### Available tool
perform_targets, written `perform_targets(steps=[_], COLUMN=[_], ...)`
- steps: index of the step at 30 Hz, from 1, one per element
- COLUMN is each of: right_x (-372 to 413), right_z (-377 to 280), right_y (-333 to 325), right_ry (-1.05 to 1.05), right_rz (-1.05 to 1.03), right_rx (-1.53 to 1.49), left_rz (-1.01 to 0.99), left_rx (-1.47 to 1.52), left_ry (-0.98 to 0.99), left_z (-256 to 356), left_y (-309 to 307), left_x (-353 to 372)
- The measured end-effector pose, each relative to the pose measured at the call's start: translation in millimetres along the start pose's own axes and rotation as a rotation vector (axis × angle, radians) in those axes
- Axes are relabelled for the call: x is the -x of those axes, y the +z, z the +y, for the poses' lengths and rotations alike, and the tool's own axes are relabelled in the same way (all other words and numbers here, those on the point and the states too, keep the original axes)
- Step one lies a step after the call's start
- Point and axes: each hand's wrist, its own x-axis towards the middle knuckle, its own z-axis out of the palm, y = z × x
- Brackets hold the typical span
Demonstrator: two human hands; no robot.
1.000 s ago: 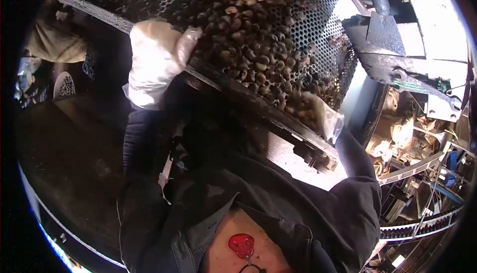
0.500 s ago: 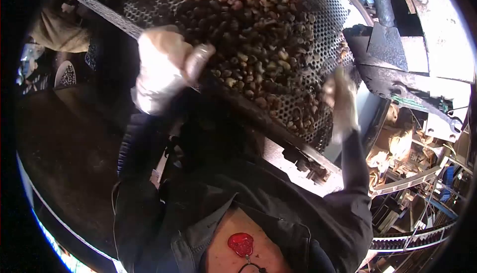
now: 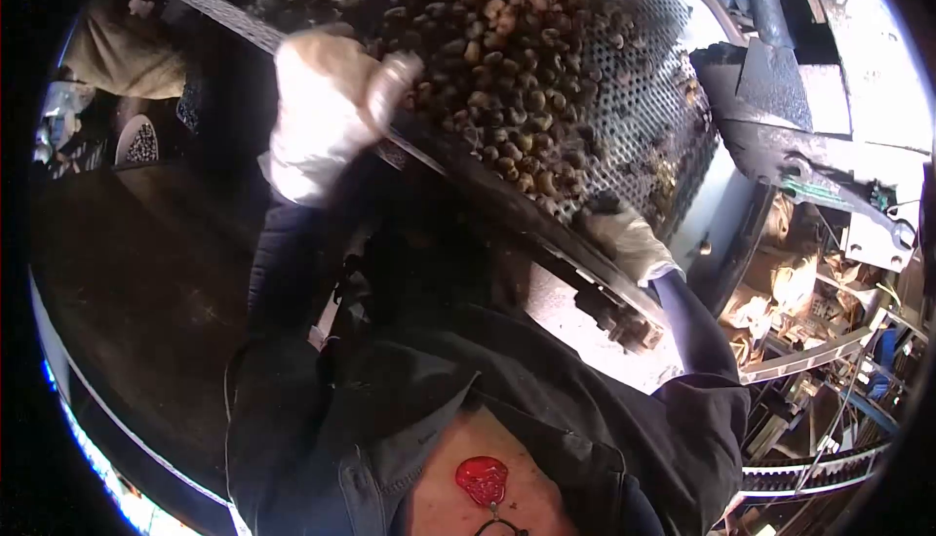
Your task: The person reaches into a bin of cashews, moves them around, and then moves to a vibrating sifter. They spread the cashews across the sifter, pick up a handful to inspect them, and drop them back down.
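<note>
Many brownish nuts (image 3: 517, 78) lie heaped on a perforated metal tray (image 3: 639, 78). My left hand (image 3: 327, 112), in a white glove, is wrapped round the tray's near edge bar at the upper left, with the thumb pointing right. My right hand (image 3: 629, 240), also gloved, is at the near right part of the tray, beside the lowest nuts and against the rim. Its fingertips are dark and partly hidden, so what they hold, if anything, does not show.
A scraper (image 3: 775, 82) and a wrench (image 3: 848, 199) lie on the metal frame at the right. Sacks and machine parts stand at lower right. A bowl of dark pieces (image 3: 141, 141) and a cloth sack (image 3: 122, 58) are at the left, above a dark surface (image 3: 127, 312).
My right hand has moved down and left to the tray's near rim. My left hand stays almost in place. Nuts near the right hand have shifted, baring more perforated metal.
</note>
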Motion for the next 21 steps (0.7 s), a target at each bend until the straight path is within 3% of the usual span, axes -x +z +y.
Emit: perform_targets(steps=[3,5,6,8,9,10,11,12,13,15,16,18,19,21], right_x=[-3.3,-13.5,-17.5,-26.9,-27.3,-2.8,27.7,40.7,48.1,49.0,41.2,5.3,-17.5,-67.9], right_z=[19.3,47.3,49.7,56.0,31.7,11.4,-42.7,-83.8,-124.6,-185.6,-194.4,-142.9,-123.6,-76.0], right_y=[-3.4,-6.8,-15.3,-5.3,-3.4,-22.7,-45.6,-55.1,-61.3,-72.6,-82.2,-95.4,-106.8,-122.5], right_ry=[-0.201,-0.484,-0.622,-0.367,-0.241,0.092,0.377,0.394,0.306,0.086,-0.010,-0.086,-0.103,-0.018], right_rz=[-0.267,-0.315,-0.309,-0.329,-0.339,-0.305,-0.117,-0.028,0.010,0.109,0.200,0.433,0.574,0.784], right_rx=[0.140,0.118,0.207,0.293,0.340,-0.172,-0.708,-1.013,-1.244,-1.461,-1.439,-1.112,-0.906,-0.446], left_rz=[-0.143,0.060,0.019,-0.102,-0.045,0.019,0.008,0.117,0.086,-0.111,-0.064,-0.020,-0.035,-0.089], left_rx=[0.019,0.051,-0.010,-0.056,0.021,0.096,0.090,-0.043,-0.128,-0.033,-0.009,-0.010,-0.096,-0.013], left_ry=[-0.004,0.046,0.021,0.020,0.018,0.018,0.010,0.060,0.209,0.066,0.046,-0.013,0.109,0.027], left_z=[1.0,27.6,5.1,-8.0,7.6,22.9,22.2,13.8,-9.0,-8.5,2.7,7.5,-5.2,10.2], left_y=[0.2,-0.3,3.4,-2.6,1.3,6.0,3.3,-3.0,1.2,2.9,5.5,7.4,3.0,1.0], left_x=[6.6,-9.2,0.0,2.8,3.1,0.9,-7.7,-12.8,-6.7,10.5,8.3,7.0,3.3,3.3])
